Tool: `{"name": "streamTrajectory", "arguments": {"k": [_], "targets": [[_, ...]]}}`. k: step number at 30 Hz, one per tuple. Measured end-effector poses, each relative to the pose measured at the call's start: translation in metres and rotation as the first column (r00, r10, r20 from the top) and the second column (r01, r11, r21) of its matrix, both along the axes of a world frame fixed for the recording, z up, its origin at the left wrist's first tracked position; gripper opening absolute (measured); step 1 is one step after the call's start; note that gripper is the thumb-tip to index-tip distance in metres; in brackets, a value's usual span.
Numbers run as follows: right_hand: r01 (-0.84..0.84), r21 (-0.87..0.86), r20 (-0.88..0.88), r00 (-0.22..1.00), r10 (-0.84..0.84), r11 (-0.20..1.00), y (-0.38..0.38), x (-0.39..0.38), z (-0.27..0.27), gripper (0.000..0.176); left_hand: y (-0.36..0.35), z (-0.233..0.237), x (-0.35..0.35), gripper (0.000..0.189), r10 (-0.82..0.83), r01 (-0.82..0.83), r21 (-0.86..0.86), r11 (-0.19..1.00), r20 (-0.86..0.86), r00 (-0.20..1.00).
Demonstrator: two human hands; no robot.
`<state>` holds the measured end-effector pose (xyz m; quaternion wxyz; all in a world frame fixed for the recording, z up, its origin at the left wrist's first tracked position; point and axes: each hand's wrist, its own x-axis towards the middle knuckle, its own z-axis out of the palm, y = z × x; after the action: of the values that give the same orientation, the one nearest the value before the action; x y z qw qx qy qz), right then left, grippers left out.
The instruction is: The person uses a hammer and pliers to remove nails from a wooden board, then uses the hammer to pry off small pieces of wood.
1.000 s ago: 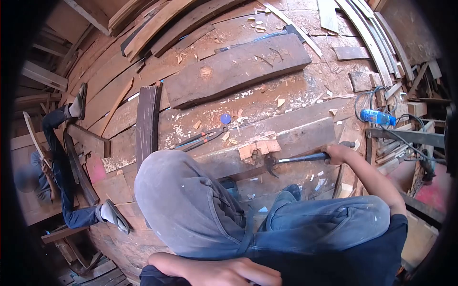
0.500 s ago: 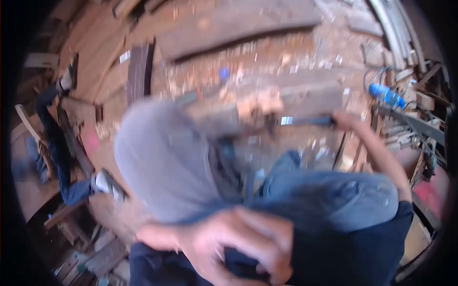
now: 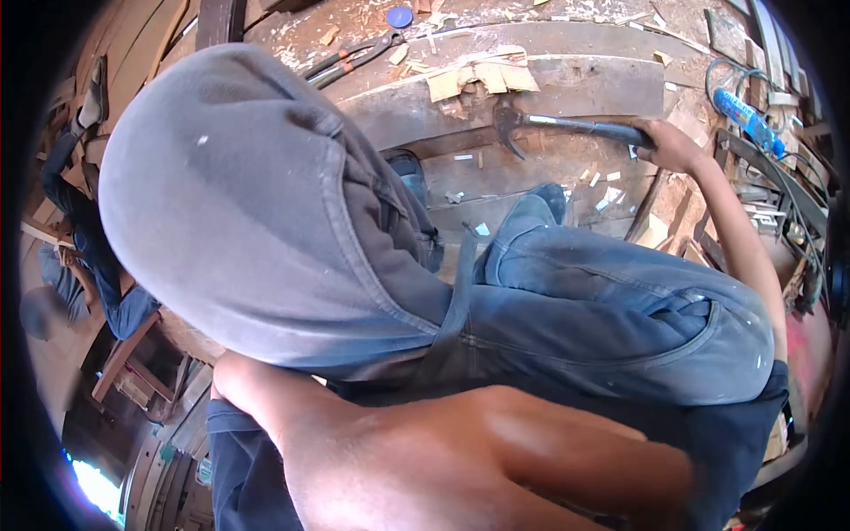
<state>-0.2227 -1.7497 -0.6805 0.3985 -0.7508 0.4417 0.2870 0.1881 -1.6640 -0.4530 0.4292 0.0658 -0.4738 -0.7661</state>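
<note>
At the right, my right hand is wrapped round the dark grip of a claw hammer. The hammer's head lies by the edge of a worn wooden plank, claw towards me. Beside the head, pale splintered wood lies on the plank. Close to the camera, my left hand shows its back, with fingers stretched to the right and nothing visible in them. Its fingertips are blurred and partly out of frame. My bent knees in blue-grey trousers hide much of the floor.
Long-handled pincers lie beyond my left knee, near a blue round lid. A blue-labelled bottle is at the right among cables and timber. Another person sits at the far left. Wood chips litter the floor.
My left hand has come nearer the camera, its fingers now straighter. The view has tilted down and the knees look larger. The hammer stays in my right hand.
</note>
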Motion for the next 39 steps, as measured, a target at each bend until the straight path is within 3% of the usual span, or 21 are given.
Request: {"name": "streamTrajectory", "arguments": {"k": [3, 5, 8, 9, 10, 11, 12, 13, 14, 15, 16, 17, 18, 20, 23, 26, 30, 34, 39], "targets": [[0.009, -0.024, -0.061, 0.998, -0.011, 1.0, -0.001, 0.007, 0.015, 0.047, -0.004, -0.001, 0.01, 0.023, 0.055, -0.054, -0.062, 0.997, 0.028, 0.998], [-0.007, -0.2, -0.085, 0.996, -0.01, 0.98, 0.013, 0.014, 0.03, 0.042, -0.002, 0.005, 0.03, 0.026, 0.136, -0.129, -0.148, 0.981, 0.033, 0.99], [-0.015, -0.443, -0.181, 0.981, -0.072, 0.896, 0.044, 0.013, 0.047, 0.031, 0.006, 0.019, 0.086, 0.031, 0.469, -0.434, -0.323, 0.841, 0.035, 0.883], [0.03, -0.477, -0.195, 0.971, -0.139, 0.879, 0.057, 0.015, 0.054, 0.03, 0.008, 0.018, 0.107, 0.033, 0.669, -0.604, -0.398, 0.691, 0.036, 0.742], [0.107, -0.456, -0.166, 0.965, -0.203, 0.883, 0.073, 0.014, 0.056, 0.029, 0.01, 0.016, 0.129, 0.035, 0.888, -0.761, -0.477, 0.439, 0.104, 0.447], [0.183, -0.432, -0.138, 0.954, -0.265, 0.883, 0.093, 0.011, 0.055, 0.028, 0.005, 0.007, 0.147, 0.037, 0.973, -0.829, -0.531, 0.176, 0.22, 0.066], [0.363, -0.347, -0.01, 0.92, -0.391, 0.865, 0.121, 0.002, 0.044, 0.025, -0.007, -0.009, 0.162, 0.038, 0.874, -0.811, -0.579, 0.077, 0.43, -0.225], [0.521, -0.235, 0.108, 0.853, -0.51, 0.821, 0.149, -0.005, 0.031, 0.022, -0.018, -0.029, 0.174, 0.04, 0.691, -0.794, -0.6, 0.102, 0.616, -0.377], [0.688, -0.106, 0.166, 0.724, -0.669, 0.718, 0.171, 0.004, 0.028, 0.021, -0.025, -0.06, 0.182, 0.04, 0.507, -0.733, -0.487, 0.475, 0.832, -0.224], [0.815, 0.035, 0.198, 0.562, -0.803, 0.579, 0.189, 0.014, 0.025, 0.019, -0.033, -0.091, 0.189, 0.041, 0.271, -0.534, -0.301, 0.79, 0.953, -0.137], [0.847, 0.113, 0.2, 0.492, -0.847, 0.519, 0.203, 0.02, 0.021, 0.017, -0.034, -0.139, 0.183, 0.05, 0.384, -0.255, -0.408, 0.877, 0.912, -0.142], [0.872, 0.191, 0.195, 0.417, -0.888, 0.452, 0.216, 0.024, 0.015, 0.015, -0.035, -0.186, 0.177, 0.061, 0.522, 0.02, -0.523, 0.852, 0.847, -0.103], [0.906, 0.197, 0.186, 0.341, -0.921, 0.375, 0.232, 0.027, 0.009, 0.015, -0.038, -0.221, 0.167, 0.076, 0.514, 0.161, -0.502, 0.85, 0.857, -0.042], [0.956, 0.207, 0.165, 0.176, -0.97, 0.209, 0.256, 0.036, -0.006, 0.016, -0.033, -0.246, 0.152, 0.086, 0.506, 0.465, -0.388, 0.796, 0.848, -0.158], [0.982, 0.082, 0.217, 0.149, -0.965, 0.17, 0.281, 0.044, -0.036, 0.02, -0.038, -0.271, 0.135, 0.092, 0.291, 0.31, -0.248, 0.918, 0.952, -0.099], [0.991, 0.118, 0.309, 0.021, -0.951, 0.06, 0.282, 0.072, -0.046, 0.026, -0.048, -0.273, 0.122, 0.088, 0.293, 0.32, -0.244, 0.915, 0.95, -0.113], [0.984, 0.176, 0.311, -0.038, -0.95, 0.019, 0.312, 0.069, -0.083, 0.028, -0.06, -0.26, 0.107, 0.074, 0.186, 0.307, -0.124, 0.944, 0.966, -0.18], [0.989, 0.146, 0.309, -0.046, -0.95, 0.0, 0.308, 0.076, -0.035, 0.025, -0.05, -0.25, 0.098, 0.066, 0.535, 0.275, -0.514, 0.813, 0.845, -0.005], [0.985, 0.161, 0.397, -0.011, -0.918, 0.058, 0.282, 0.054, 0.015, 0.024, -0.086, -0.22, 0.082, 0.065, 0.679, 0.377, -0.619, 0.689, 0.733, -0.036]]}}
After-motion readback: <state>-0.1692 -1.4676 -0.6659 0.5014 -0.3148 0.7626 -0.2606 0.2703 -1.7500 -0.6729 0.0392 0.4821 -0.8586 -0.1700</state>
